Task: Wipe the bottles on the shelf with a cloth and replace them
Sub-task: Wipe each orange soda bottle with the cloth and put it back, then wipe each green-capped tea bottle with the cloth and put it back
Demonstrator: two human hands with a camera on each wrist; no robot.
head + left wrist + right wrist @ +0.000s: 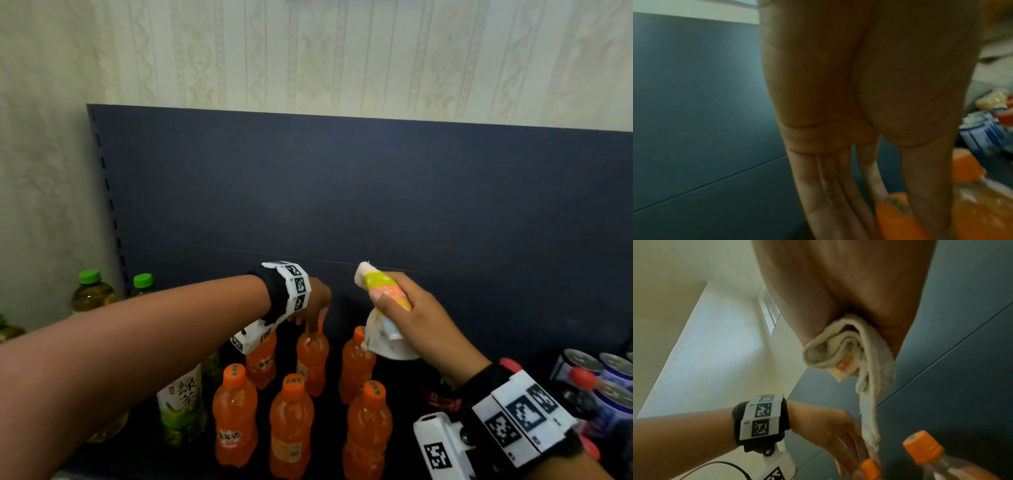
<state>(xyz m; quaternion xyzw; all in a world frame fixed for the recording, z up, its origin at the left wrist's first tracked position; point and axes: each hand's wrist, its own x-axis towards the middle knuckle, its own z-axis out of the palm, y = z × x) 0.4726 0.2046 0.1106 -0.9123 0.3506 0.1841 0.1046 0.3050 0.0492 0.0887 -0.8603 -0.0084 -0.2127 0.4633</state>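
Several orange soda bottles stand in two rows on the dark shelf. My left hand [314, 313] reaches down from the left to the middle bottle of the back row [312, 359] and pinches its orange cap [892, 209] between fingers and thumb. The bottle stands upright. My right hand [418, 315] hovers above and to the right of it. It grips a bunched white cloth [370, 279] with yellow, orange and blue stripes. The cloth's loose end [869, 402] hangs over the back-right orange bottle [356, 363].
Green tea bottles [181, 401] with green caps [89, 277] stand at the left. Silver-topped cans [613, 377] and a red-labelled dark bottle [442, 395] stand at the right. The dark back panel [342, 188] rises close behind the bottles. Front-row orange bottles [291, 425] stand below my hands.
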